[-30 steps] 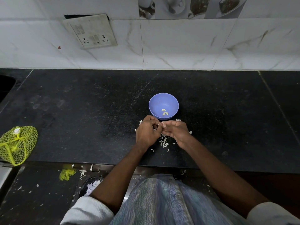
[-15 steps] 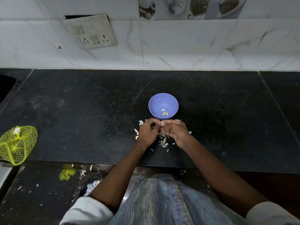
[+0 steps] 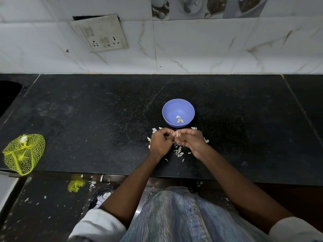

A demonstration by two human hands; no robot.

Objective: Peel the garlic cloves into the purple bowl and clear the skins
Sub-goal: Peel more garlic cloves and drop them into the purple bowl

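Left hand: the left hand (image 3: 160, 144) hovers low over the black stone counter (image 3: 104, 123), just in front of the bowl, knuckles up, its fingers (image 3: 165, 134) curled in and pinching a small pale garlic clove (image 3: 176, 134) at the tips.
Right hand: the right hand (image 3: 191, 141) meets the left one over the same spot; its fingertips pinch the other side of the clove, where a thin sliver of skin sticks up.
Garlic clove: held between both hands, mostly covered by them, just short of the bowl's near rim; how much skin is on it cannot be told.
Bowl: the round purple plastic bowl (image 3: 170, 109) stands upright on the counter just beyond the hands, apart from them.
Peeled cloves: a few small yellowish peeled cloves (image 3: 179, 119) lie on the bowl's bottom, touching one another.
Skins: white papery garlic skins (image 3: 179, 151) lie scattered on the counter under and around both hands, some near the bowl's base on either side.
Net bag: a yellow mesh net bag (image 3: 23, 153) lies at the counter's left front edge, well apart from the bowl, with something white at its top.
Wall: white marbled tiles behind the counter carry a grey switch-and-socket plate (image 3: 99, 33).
Below the counter: more white scraps and a yellow mesh scrap (image 3: 75, 185) lie on the lower surface.
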